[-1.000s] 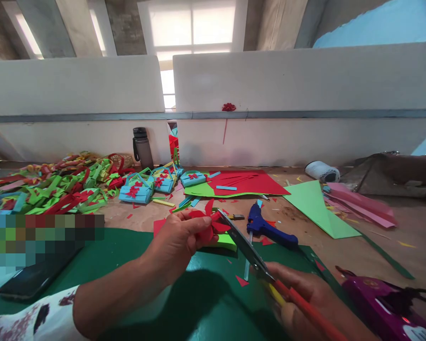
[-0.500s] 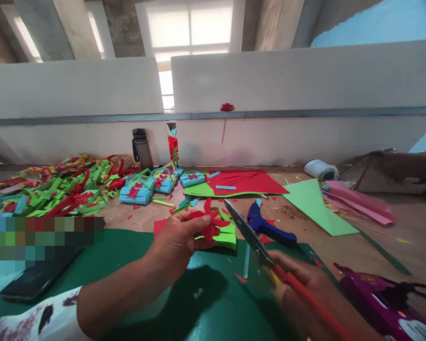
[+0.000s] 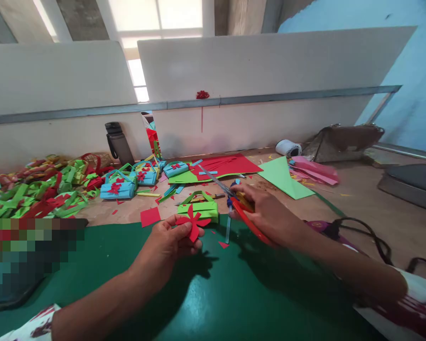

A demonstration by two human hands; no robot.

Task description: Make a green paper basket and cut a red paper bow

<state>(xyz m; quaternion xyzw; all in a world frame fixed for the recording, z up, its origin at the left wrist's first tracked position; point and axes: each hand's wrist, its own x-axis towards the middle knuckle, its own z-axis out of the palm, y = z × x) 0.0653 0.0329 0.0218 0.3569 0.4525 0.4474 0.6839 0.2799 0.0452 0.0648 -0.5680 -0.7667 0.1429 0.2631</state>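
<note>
Pinched between the thumb and fingers of my left hand [image 3: 170, 241] is a red paper flower [image 3: 194, 222] with long petals. My right hand [image 3: 266, 210] grips a pair of scissors [image 3: 246, 215] with red and yellow handles, its blades pointing up and to the left, away from the flower. Just behind the flower stands a small green paper bag [image 3: 202, 209] with a looped handle. A red paper square [image 3: 150, 217] lies left of it. The blue glue gun is mostly hidden behind my right hand. A clear glue stick [image 3: 228, 229] lies on the green mat [image 3: 128, 255].
Several blue paper bags [image 3: 117, 190] with red flowers stand behind, near a dark bottle [image 3: 119, 142]. Paper strips [image 3: 67, 184] are heaped at left. Red sheets [image 3: 234, 166] and a pale green sheet [image 3: 284, 177] lie farther back. A cable [image 3: 372, 232] runs at right.
My right hand has moved up and forward with the scissors, over the glue gun. My left hand still holds the flower, now lower in view. The view has swung to the right.
</note>
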